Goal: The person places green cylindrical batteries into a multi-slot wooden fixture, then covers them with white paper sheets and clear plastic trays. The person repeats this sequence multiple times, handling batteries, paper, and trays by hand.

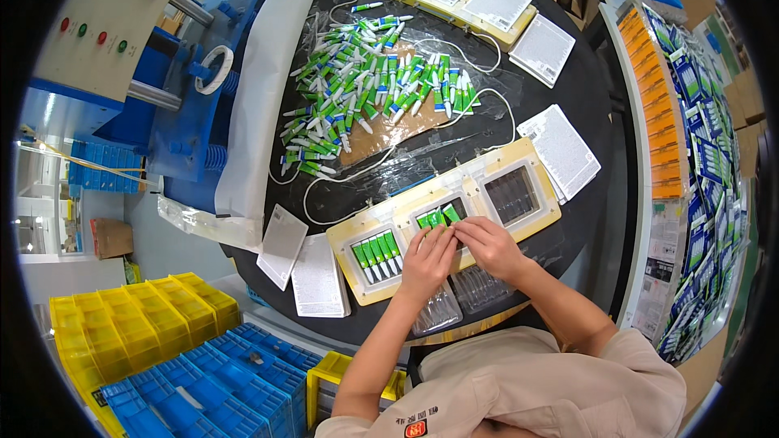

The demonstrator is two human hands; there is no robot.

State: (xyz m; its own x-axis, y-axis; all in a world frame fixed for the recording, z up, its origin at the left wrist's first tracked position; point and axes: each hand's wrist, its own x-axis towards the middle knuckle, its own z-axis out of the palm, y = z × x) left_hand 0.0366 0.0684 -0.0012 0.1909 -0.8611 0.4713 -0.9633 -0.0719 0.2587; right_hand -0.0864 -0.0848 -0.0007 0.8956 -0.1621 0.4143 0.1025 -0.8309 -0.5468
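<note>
My left hand (pixel 428 261) and my right hand (pixel 492 250) meet over the middle window of a pale yellow frame (pixel 345 270), a fixture with three windows. Both hands have their fingers drawn together at small green-and-white squeeze tubes (pixel 439 216); the fingertips partly cover them. In the left window several such tubes (pixel 376 253) lie side by side, white caps toward me. The right window holds a clear plastic blister tray (pixel 512 195) with no tubes in it. Beyond the frame a large loose heap of the same tubes (pixel 357 81) covers brown cardboard (pixel 381 139).
Printed white cards lie left (pixel 318 276) and right (pixel 560 154) of the frame. Clear blister trays (pixel 438 312) sit at the near table edge. A second frame (pixel 519 31) bearing cards stands far back. White cables (pixel 312 203) cross the black table (pixel 268 296). Blue crates (pixel 211 389) stand lower left.
</note>
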